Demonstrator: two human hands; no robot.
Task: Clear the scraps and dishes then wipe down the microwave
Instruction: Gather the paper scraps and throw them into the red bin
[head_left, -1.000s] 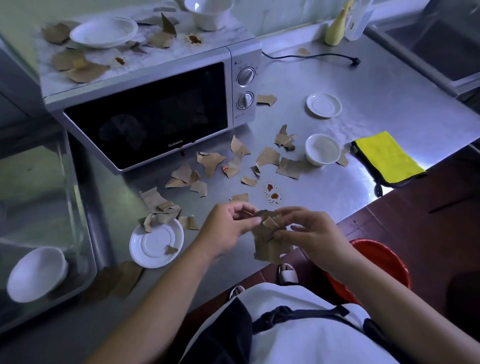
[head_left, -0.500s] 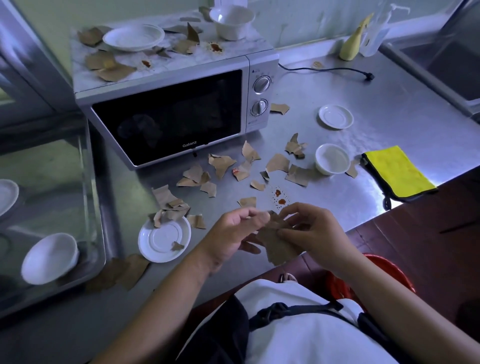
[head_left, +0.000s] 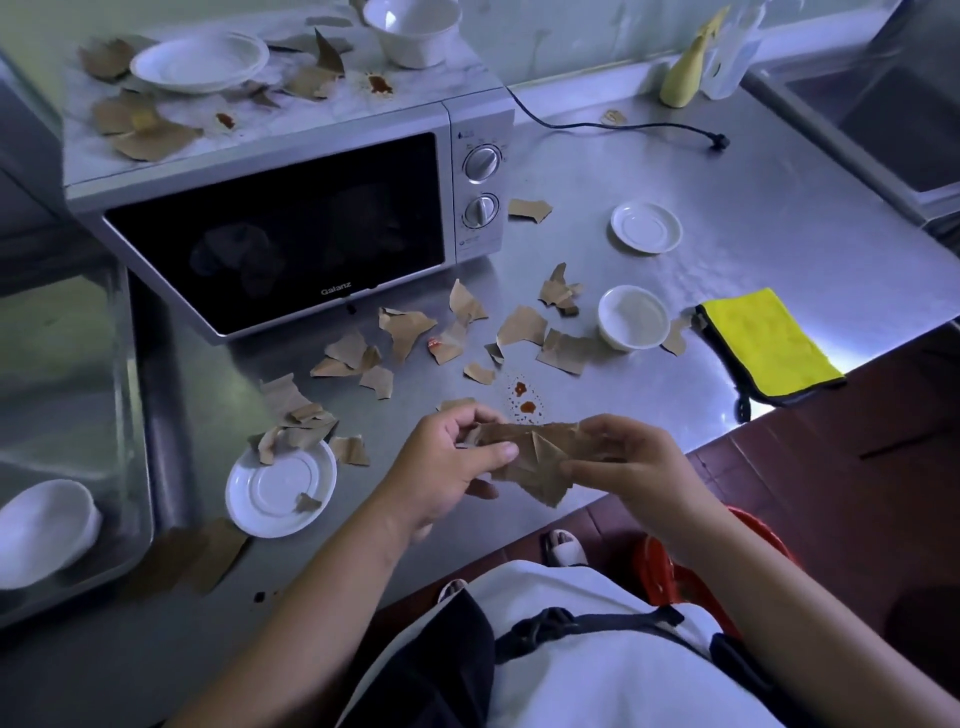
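Note:
My left hand and my right hand both pinch a bundle of brown paper scraps just above the counter's front edge. More torn scraps lie scattered on the steel counter before the silver microwave. On the microwave top sit a white plate, a white bowl, scraps and sauce stains. The counter holds a saucer near the left, another saucer, a small bowl and a yellow cloth.
Sauce drops stain the counter beyond my hands. A red bin stands on the floor under my right arm. A steel tray at left holds a white bowl. The microwave's cord, bottles and a sink lie at the back right.
Both hands rose slightly and spread apart, stretching the scrap bundle out between them. The camera tilted down a little.

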